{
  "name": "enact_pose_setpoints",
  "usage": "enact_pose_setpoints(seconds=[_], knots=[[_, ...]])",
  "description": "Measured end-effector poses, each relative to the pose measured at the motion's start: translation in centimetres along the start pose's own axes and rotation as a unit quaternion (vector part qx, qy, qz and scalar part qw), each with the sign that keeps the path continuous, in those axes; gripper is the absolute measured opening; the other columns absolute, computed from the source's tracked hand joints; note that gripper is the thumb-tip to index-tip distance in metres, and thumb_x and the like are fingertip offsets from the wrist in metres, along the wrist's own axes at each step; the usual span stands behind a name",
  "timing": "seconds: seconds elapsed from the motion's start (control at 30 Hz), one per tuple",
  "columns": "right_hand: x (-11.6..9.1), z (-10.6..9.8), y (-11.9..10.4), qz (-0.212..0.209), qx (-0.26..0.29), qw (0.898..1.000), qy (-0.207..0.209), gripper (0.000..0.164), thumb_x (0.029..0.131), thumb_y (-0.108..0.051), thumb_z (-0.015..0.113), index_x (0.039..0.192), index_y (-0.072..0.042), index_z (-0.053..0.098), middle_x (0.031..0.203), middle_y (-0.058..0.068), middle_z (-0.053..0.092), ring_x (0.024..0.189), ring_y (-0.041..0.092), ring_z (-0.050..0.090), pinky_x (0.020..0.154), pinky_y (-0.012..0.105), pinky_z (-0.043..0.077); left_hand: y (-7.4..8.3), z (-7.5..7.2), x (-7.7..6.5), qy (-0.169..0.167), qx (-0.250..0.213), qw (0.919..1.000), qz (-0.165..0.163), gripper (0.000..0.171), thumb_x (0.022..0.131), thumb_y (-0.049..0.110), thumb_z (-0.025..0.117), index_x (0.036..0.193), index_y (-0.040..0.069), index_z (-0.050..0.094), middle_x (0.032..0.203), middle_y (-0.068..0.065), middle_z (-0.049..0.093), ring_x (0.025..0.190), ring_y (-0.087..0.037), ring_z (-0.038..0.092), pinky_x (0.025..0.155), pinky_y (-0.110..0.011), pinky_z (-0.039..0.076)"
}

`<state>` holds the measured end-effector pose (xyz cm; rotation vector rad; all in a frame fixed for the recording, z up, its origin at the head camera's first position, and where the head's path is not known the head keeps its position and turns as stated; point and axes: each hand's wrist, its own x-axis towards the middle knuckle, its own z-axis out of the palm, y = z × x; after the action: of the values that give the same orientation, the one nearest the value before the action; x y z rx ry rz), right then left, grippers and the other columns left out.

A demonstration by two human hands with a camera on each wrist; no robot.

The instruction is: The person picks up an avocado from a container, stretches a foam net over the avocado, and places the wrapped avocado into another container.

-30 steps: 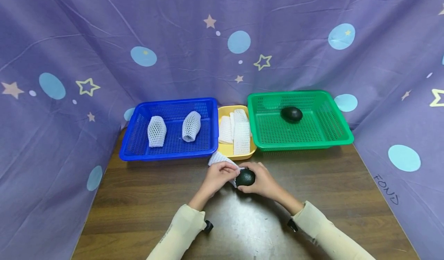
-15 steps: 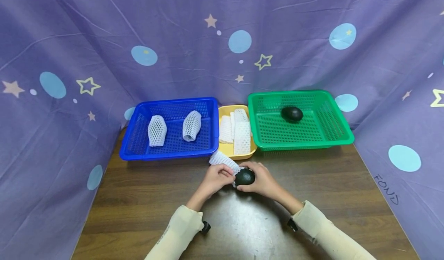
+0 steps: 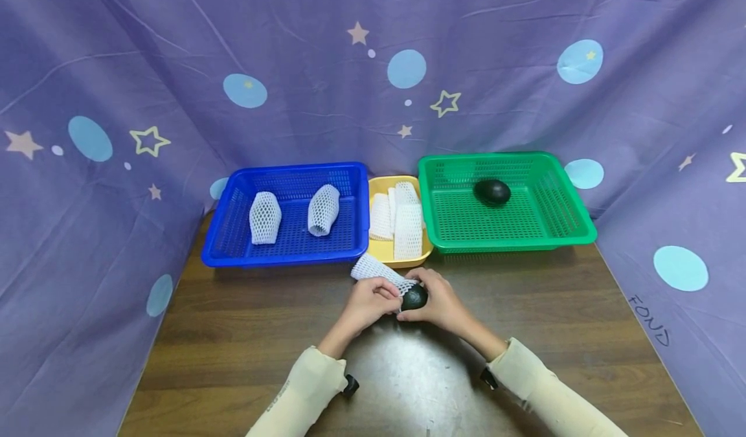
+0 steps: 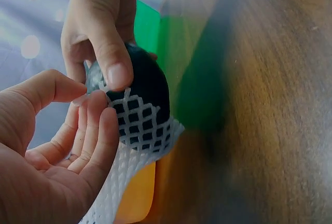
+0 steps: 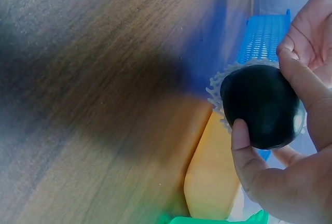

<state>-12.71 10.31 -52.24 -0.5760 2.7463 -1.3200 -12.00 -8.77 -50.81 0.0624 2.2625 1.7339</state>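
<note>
A dark avocado (image 3: pixel 415 297) is in my right hand (image 3: pixel 443 302), whose thumb and fingers grip it from the right. A white foam net sleeve (image 3: pixel 374 268) trails off toward the upper left. Its mesh mouth surrounds one end of the avocado; in the left wrist view the net (image 4: pixel 137 123) covers the lower part of the dark fruit (image 4: pixel 150 76). With thumb and fingertips, my left hand (image 3: pixel 367 303) pinches the sleeve's edge close to the avocado. In the right wrist view, the net's jagged rim shows behind the bare end of the avocado (image 5: pixel 262 107).
At the back left, a blue basket (image 3: pixel 291 256) holds two netted fruits (image 3: pixel 265 218). Beside it, a yellow tray (image 3: pixel 381 250) carries several flat foam nets (image 3: pixel 408 231). A green basket (image 3: pixel 484 245) at the back right contains one bare avocado (image 3: pixel 493 191). Purple curtain surrounds the wooden table (image 3: pixel 233 333).
The net's mouth has come further over the avocado's left side. My left fingers have shifted slightly along its edge, while my right hand keeps its grip nearly in place.
</note>
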Motion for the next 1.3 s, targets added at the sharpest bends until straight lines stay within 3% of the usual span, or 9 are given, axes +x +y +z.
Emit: enact_pose_setpoints(seconds=[0.2, 0.53, 0.73, 0.97, 1.2, 1.3], knots=[[-0.1, 0.1, 0.3, -0.004, 0.002, 1.0, 0.004, 0.067, 0.062, -0.028, 0.098, 0.118, -0.011, 0.066, 0.11, 0.004, 0.069, 0.097, 0.016, 0.061, 0.085, 0.032, 0.05, -0.1, 0.3, 0.1, 0.002, -0.031, 0.9995, 0.0, 0.012, 0.08, 0.001, 0.074, 0.089, -0.006, 0.07, 0.071, -0.006, 0.071, 0.059, -0.008, 0.063, 0.065, -0.04, 0.062], [-0.7, -0.1, 0.7, -0.033, 0.041, 0.998, -0.014, 0.067, 0.069, -0.012, 0.089, 0.13, -0.002, 0.062, 0.125, 0.015, 0.069, 0.103, 0.024, 0.066, 0.086, 0.033, 0.057, -0.2, 0.1, 0.3, 0.009, -0.071, 0.9973, -0.016, 0.013, 0.08, -0.003, 0.069, 0.092, -0.009, 0.068, 0.068, 0.002, 0.068, 0.06, -0.009, 0.064, 0.067, -0.041, 0.064], [-1.0, 0.0, 0.8, -0.02, 0.064, 0.998, -0.013, 0.068, 0.071, -0.01, 0.088, 0.132, -0.003, 0.06, 0.124, 0.017, 0.069, 0.098, 0.026, 0.068, 0.083, 0.031, 0.058, -0.4, 0.1, 0.3, 0.022, -0.085, 0.996, -0.02, 0.014, 0.08, -0.005, 0.067, 0.092, -0.012, 0.068, 0.068, 0.002, 0.066, 0.06, -0.007, 0.064, 0.063, -0.028, 0.061], [-1.0, 0.2, 1.0, -0.008, 0.061, 0.998, 0.023, 0.068, 0.07, -0.008, 0.088, 0.132, -0.003, 0.061, 0.125, 0.015, 0.069, 0.094, 0.026, 0.069, 0.082, 0.034, 0.058, -0.3, 0.7, 0.2, 0.022, -0.055, 0.9982, -0.003, 0.012, 0.079, -0.001, 0.071, 0.09, -0.005, 0.07, 0.07, 0.0, 0.068, 0.06, -0.008, 0.064, 0.065, -0.04, 0.062], [-0.9, 0.2, 1.2, 0.003, 0.07, 0.997, 0.032, 0.067, 0.071, -0.008, 0.088, 0.131, -0.005, 0.061, 0.123, 0.016, 0.07, 0.092, 0.029, 0.069, 0.078, 0.041, 0.061, -0.4, 1.0, 0.2, 0.018, -0.079, 0.9967, 0.007, 0.014, 0.084, -0.001, 0.072, 0.094, -0.01, 0.069, 0.075, -0.009, 0.071, 0.062, -0.007, 0.064, 0.062, -0.026, 0.06], [-0.9, 0.2, 1.4, 0.01, 0.088, 0.996, 0.029, 0.066, 0.072, -0.009, 0.088, 0.131, -0.005, 0.061, 0.122, 0.017, 0.07, 0.089, 0.03, 0.069, 0.072, 0.043, 0.062, -0.7, 0.8, 0.2, 0.029, -0.088, 0.9957, -0.003, 0.016, 0.089, 0.003, 0.072, 0.094, -0.011, 0.068, 0.076, -0.014, 0.072, 0.061, -0.008, 0.065, 0.063, -0.028, 0.061]])
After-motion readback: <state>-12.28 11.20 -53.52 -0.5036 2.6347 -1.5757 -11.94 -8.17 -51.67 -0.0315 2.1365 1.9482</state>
